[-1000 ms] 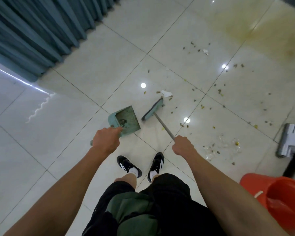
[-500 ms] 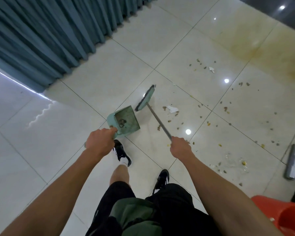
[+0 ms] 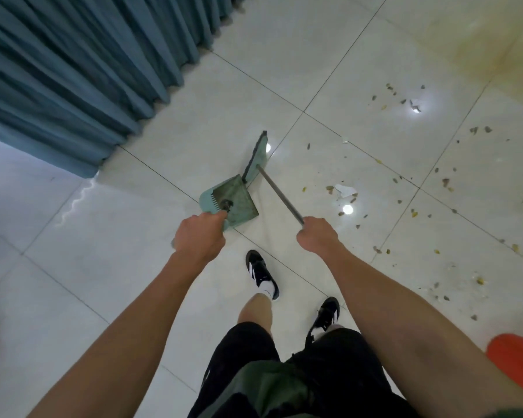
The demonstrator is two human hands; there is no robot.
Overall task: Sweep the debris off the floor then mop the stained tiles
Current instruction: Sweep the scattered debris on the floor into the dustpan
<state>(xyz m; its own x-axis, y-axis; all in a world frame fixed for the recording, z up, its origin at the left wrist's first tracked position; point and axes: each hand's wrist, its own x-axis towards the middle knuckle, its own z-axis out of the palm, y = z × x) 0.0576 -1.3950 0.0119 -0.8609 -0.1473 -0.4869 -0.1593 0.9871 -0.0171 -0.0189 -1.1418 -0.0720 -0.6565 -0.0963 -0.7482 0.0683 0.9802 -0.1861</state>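
The left hand (image 3: 199, 236) grips the green dustpan (image 3: 231, 200). The right hand (image 3: 317, 235) grips the broom (image 3: 255, 156), its head just beyond the dustpan. Debris (image 3: 417, 188) lies right of it.

dim, cool indoor light on a glossy floor, seen through a wide-angle lens

small round ceiling-light reflections glare white on the shiny pale tiled floor (image 3: 109, 267); a wavy bright streak gleams beside the pleated teal curtain (image 3: 73, 70), whose folds fall into dark shadow. straight tile lines bow outward toward the frame edges, the forearms stretch large at the bottom, and fine detail is soft and smeary throughout.
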